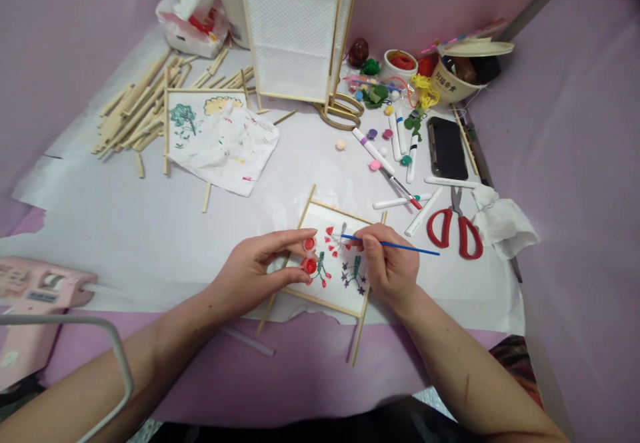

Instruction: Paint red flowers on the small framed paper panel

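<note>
Firstly, glue gun point(43, 303), far left; sticks point(143, 106), heaped; tissue point(240, 143), covering part of a framed drawing point(184, 122). Left hand point(260, 263), fingers and thumb clamped on an open red pot point(311, 267) above the flowered panel point(338, 266), front centre of the tabletop point(165, 243). Blue brush point(413, 249), pinched in the right hand point(394, 263), tip over the panel. Scissors point(470, 238), red-handled.

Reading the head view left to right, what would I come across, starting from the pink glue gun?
Pink glue gun, pile of wooden sticks, left hand, red paint pot at its fingertips, right hand holding a blue brush, red-handled scissors, crumpled white tissue.
</note>
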Available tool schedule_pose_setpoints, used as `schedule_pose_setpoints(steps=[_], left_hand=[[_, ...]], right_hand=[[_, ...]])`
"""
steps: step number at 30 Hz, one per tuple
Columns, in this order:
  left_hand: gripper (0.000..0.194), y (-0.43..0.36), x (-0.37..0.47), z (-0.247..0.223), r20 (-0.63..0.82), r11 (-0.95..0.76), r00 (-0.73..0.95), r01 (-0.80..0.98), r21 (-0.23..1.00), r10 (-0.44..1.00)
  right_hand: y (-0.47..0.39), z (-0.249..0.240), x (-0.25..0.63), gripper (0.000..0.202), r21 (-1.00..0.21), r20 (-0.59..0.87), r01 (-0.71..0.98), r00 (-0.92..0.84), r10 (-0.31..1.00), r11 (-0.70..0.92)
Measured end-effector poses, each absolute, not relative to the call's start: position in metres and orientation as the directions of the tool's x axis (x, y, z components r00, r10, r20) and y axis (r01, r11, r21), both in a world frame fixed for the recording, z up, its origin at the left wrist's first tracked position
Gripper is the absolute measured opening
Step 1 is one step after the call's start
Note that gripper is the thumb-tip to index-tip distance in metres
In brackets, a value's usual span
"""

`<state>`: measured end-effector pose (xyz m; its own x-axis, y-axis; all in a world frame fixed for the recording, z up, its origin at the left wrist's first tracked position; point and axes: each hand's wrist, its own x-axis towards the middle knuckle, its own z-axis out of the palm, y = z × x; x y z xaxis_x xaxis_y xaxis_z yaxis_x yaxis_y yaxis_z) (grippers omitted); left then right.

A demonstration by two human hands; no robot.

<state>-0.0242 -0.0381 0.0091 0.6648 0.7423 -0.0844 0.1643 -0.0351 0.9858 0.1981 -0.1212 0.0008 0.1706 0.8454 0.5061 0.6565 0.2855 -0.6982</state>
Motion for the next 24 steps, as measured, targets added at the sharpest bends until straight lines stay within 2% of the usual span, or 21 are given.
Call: schedule_pose_setpoints(steps=[8, 24], left_hand=[[0.055, -0.0382, -0.0237, 0.0101, -0.098, -0.024, 0.663, 0.172, 0.985, 0.742], [0.055, -0.0382, -0.0246, 0.0095, -0.099, -0.02, 0.666, 0.169, 0.985, 0.74]], right_hand=[[-0.1212, 0.0008, 0.1984, 0.019, -0.698, 0.513, 0.671, 0.226, 0.828, 0.249], [-0.1222, -0.0011, 0.197, 0.018, -0.7, 0.508, 0.67, 0.226, 0.831, 0.245]])
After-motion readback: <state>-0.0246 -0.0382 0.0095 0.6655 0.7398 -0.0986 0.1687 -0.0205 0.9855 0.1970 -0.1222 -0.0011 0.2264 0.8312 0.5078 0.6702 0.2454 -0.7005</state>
